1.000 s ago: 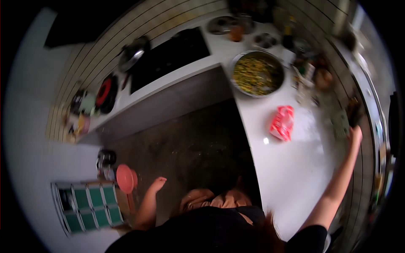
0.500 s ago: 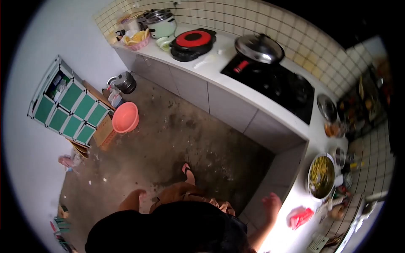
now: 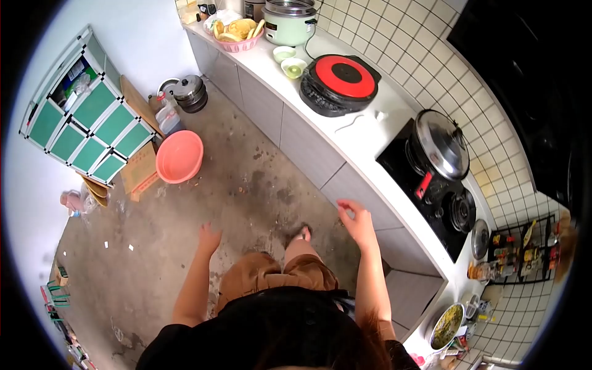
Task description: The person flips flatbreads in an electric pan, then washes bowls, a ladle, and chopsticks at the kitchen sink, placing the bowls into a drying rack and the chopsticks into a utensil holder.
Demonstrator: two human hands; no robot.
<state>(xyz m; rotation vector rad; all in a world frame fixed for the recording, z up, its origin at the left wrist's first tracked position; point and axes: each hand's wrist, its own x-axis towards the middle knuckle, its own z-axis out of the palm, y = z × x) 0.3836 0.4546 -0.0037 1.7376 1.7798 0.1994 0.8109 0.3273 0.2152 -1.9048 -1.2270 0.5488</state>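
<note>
Both hands hang in the air with nothing in them. My left hand [image 3: 211, 237] is low over the floor beside my left leg, its fingers slightly apart. My right hand [image 3: 356, 222] is raised in front of the grey cabinet doors [image 3: 311, 154], fingers loosely bent and apart. Nearest to it on the counter is the black stove [image 3: 399, 154], where a lidded pan [image 3: 441, 145] with a red-marked handle sits. Further left stands a round electric griddle [image 3: 342, 80] with a red and black lid.
A pink basin [image 3: 180, 156] lies on the concrete floor [image 3: 234, 185] near a green-panelled cabinet [image 3: 89, 123]. The white counter [image 3: 364, 135] also bears two small bowls, a rice cooker [image 3: 290, 23], a basket of flatbreads [image 3: 240, 42] and a metal bowl of food [image 3: 447, 327].
My view has turned towards the stove and griddle. My right hand has moved from beside the right-hand counter to in front of the cabinets, and my left hand has come forward.
</note>
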